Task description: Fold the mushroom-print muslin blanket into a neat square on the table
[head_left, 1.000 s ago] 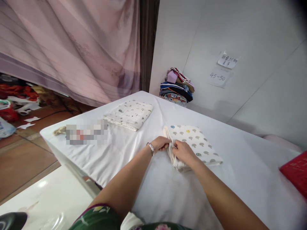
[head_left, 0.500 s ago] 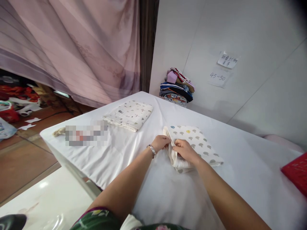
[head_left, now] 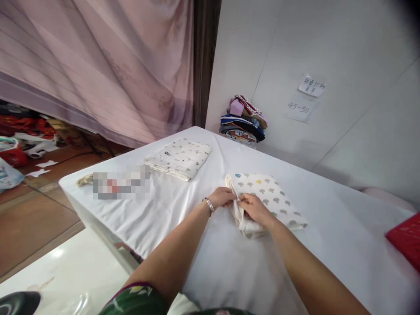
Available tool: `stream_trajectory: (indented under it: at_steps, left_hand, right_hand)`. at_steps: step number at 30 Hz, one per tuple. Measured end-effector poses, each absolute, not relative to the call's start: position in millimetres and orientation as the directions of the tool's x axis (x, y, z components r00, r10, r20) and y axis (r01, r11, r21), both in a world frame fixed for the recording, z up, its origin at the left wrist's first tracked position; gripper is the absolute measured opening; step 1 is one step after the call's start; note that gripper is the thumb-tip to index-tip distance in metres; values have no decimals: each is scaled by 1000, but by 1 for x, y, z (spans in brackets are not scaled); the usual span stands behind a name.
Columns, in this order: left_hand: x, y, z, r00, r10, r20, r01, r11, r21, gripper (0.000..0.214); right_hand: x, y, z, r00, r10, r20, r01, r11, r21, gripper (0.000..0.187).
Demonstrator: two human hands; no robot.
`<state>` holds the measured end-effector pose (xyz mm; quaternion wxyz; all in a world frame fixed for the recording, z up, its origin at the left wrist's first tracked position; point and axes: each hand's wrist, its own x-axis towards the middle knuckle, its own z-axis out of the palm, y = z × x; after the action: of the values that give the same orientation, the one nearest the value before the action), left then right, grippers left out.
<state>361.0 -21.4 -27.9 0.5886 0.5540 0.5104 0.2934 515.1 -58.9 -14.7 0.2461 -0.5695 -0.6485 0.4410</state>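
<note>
A white cloth printed with grey mushrooms lies folded on the table in front of me. My left hand, with a silver bracelet at the wrist, pinches the layered left edge of this cloth. Close beside it, my right hand has its fingers closed on the same edge. Both sets of fingertips almost meet, and the fold partly hides them. Farther back to the left rests a second folded white cloth with small printed figures, untouched by either hand.
A white tablecloth covers the table. At its left end lies a blurred-out item with a rope end. Stacked folded clothes stand beyond the far edge by the wall. Something red sits at the right edge.
My left fingers have slid slightly right along the cloth's edge, closer to my right hand. The view has shifted a little; the cloth stays in place.
</note>
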Motion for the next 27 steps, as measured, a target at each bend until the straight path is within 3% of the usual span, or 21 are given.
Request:
stream_trajectory:
  at_steps: [3,8,11,14,18,27]
  left_hand:
    - [366,-23,-32,239,941,-241,255,178,950,16]
    - [370,-23,-37,143,968,-205,300,155,941,19]
    - [369,-21,-37,142,965,-220,303,169,938,18]
    - [368,-20,-36,158,957,-242,294,188,937,16]
    - [368,-19,-35,182,947,-266,292,206,934,16]
    - [369,-19,-41,94,977,-192,426,135,895,4]
  right_hand:
    - [513,-57,-12,-187,967,-172,628,-17,-778,8]
    - [503,-53,-1,-121,993,-10,875,102,-472,7]
    - [496,-54,3,-115,991,68,915,132,-381,11]
    - [494,-57,-2,-129,990,50,934,138,-330,10]
    - [496,-59,-11,-178,984,30,924,178,-339,10]
    - [503,-63,-13,-216,976,30,826,199,-528,17]
